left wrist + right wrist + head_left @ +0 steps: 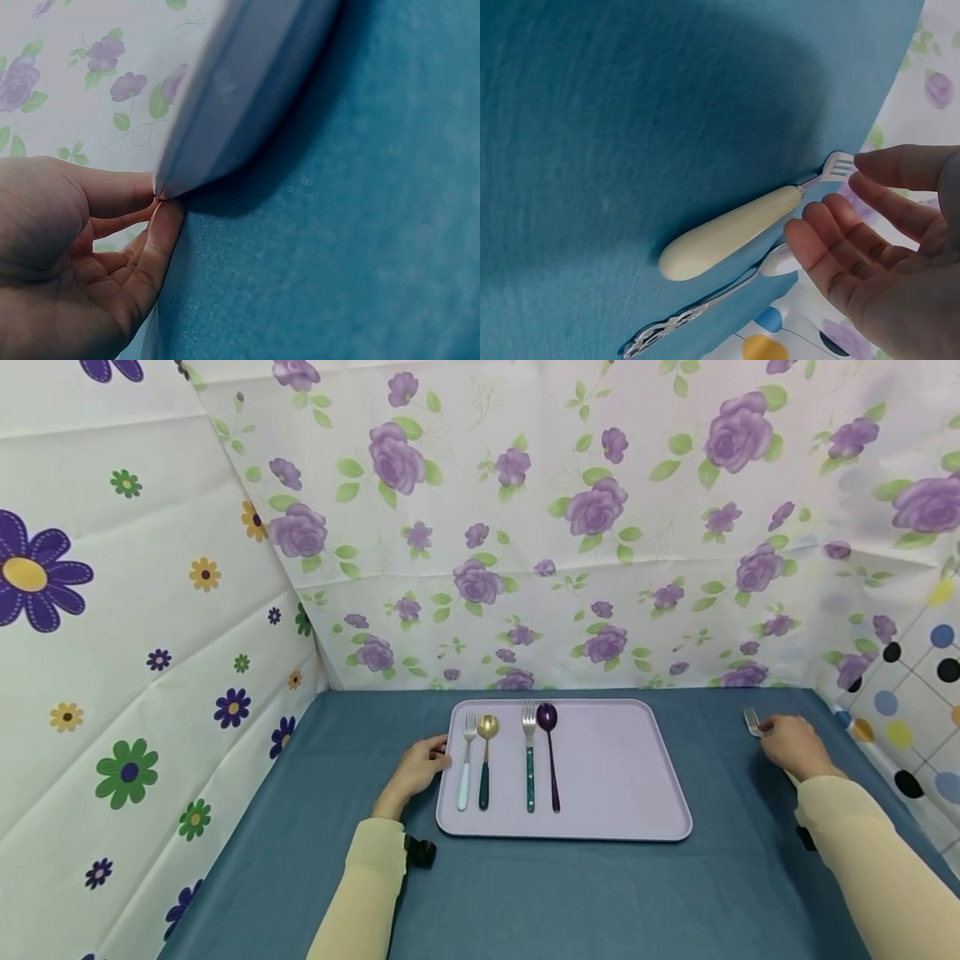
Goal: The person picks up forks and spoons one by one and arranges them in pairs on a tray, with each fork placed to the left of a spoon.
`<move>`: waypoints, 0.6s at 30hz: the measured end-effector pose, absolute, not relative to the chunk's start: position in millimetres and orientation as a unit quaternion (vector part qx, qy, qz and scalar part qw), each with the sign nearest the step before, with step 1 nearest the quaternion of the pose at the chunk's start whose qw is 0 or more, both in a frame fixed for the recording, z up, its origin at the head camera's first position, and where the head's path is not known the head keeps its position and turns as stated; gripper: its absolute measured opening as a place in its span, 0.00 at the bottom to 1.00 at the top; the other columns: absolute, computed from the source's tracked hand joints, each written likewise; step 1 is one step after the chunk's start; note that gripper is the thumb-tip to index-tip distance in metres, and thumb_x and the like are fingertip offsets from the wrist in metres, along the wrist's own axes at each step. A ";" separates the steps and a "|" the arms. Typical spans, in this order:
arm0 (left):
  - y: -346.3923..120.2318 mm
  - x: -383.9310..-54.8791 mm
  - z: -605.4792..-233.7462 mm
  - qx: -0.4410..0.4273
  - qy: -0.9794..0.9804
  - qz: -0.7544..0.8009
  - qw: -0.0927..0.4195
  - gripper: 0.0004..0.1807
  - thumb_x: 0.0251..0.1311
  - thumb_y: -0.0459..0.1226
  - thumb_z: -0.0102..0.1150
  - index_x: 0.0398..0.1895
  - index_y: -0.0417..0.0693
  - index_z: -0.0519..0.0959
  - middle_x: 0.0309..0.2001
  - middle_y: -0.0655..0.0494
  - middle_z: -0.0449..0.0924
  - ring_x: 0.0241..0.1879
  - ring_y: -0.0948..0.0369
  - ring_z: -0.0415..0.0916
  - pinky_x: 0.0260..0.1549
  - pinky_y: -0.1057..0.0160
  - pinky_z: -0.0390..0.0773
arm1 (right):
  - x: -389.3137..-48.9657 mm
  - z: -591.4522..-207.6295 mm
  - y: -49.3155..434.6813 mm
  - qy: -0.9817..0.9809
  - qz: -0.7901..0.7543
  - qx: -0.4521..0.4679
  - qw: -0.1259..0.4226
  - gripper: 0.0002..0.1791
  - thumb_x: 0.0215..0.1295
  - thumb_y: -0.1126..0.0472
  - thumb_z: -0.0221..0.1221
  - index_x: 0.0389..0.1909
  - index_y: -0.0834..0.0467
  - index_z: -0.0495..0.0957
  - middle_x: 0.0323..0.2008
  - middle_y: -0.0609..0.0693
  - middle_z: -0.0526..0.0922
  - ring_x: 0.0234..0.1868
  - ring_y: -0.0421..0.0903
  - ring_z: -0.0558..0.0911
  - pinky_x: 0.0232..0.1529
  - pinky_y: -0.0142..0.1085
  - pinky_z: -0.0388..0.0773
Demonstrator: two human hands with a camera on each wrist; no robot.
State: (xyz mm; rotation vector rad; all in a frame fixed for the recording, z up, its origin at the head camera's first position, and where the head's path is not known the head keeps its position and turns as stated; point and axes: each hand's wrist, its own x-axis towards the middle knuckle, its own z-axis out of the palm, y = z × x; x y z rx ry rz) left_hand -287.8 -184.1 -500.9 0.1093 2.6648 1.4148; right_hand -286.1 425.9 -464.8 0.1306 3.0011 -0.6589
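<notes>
Pinching the tray [615, 768] at nine o'clock of its rim with the left grip [420, 767], thumb and finger brought together on the edge, probably for keeping it steady on the counter [585, 893] without disturbing the cutlery. Going inside the tray, from nine o'clock toward its centre, finding first a mint-handled fork [465, 768], then just beside it a gold spoon [485, 768] with dark green handle. After a wider gap, meeting a green-handled fork [529, 760] and, near it, a purple spoon [551, 760]. Noticing all heads toward twelve o'clock and all handles toward six, perhaps arranged so, fork beside spoon, for making tidy pairs. Passing out of the tray, toward three o'clock and well apart from it, reaching a cream-handled fork [735, 236] on the counter, tines toward eleven o'clock in the head view. Holding the right grip [798, 747] over it, with a gap between thumb and forefinger near the tines, other fingers loosely bent, seemingly ready for grasping. Cannot tell about light contact. Finding also, at five o'clock from this fork in the right wrist view, a silver spoon [712, 300], partly hidden by fingers, perhaps laid alongside as its companion.
</notes>
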 end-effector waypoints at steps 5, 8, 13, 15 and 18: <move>-184.0 -288.2 -499.9 0.035 0.884 0.462 0.060 0.28 0.74 0.31 0.56 0.75 0.35 0.69 0.55 0.44 0.78 0.50 0.53 0.75 0.54 0.52 0.77 | -286.0 -470.4 427.8 0.980 -0.195 0.023 0.027 0.26 0.63 0.71 0.50 0.60 0.81 0.71 0.57 0.85 0.69 0.63 0.86 0.57 0.54 0.71 0.65; -183.8 -288.5 -499.2 0.035 0.885 0.460 0.059 0.28 0.74 0.31 0.56 0.75 0.36 0.69 0.54 0.45 0.78 0.49 0.53 0.74 0.53 0.52 0.76 | -285.6 -472.2 427.0 0.982 -0.186 0.016 0.016 0.26 0.60 0.72 0.51 0.59 0.82 0.72 0.55 0.85 0.71 0.62 0.86 0.58 0.56 0.72 0.63; -182.6 -288.8 -498.0 0.036 0.885 0.460 0.059 0.28 0.74 0.31 0.56 0.75 0.36 0.69 0.54 0.45 0.78 0.50 0.53 0.74 0.53 0.53 0.76 | -284.6 -474.3 426.0 0.985 -0.174 0.003 0.007 0.26 0.57 0.73 0.53 0.56 0.83 0.72 0.52 0.84 0.74 0.61 0.86 0.60 0.59 0.73 0.62; -182.1 -288.7 -497.4 0.035 0.885 0.460 0.061 0.28 0.74 0.31 0.56 0.75 0.36 0.69 0.54 0.45 0.78 0.50 0.53 0.74 0.53 0.53 0.76 | -283.9 -475.4 426.5 0.985 -0.174 0.004 0.009 0.26 0.57 0.73 0.53 0.57 0.83 0.72 0.52 0.84 0.74 0.60 0.86 0.62 0.56 0.72 0.65; -181.5 -288.5 -496.6 0.035 0.885 0.460 0.063 0.28 0.74 0.31 0.56 0.75 0.36 0.69 0.55 0.44 0.78 0.50 0.53 0.74 0.54 0.52 0.76 | -283.1 -477.2 428.2 0.985 -0.169 0.008 0.014 0.26 0.59 0.74 0.53 0.58 0.83 0.71 0.53 0.84 0.73 0.57 0.83 0.68 0.50 0.69 0.70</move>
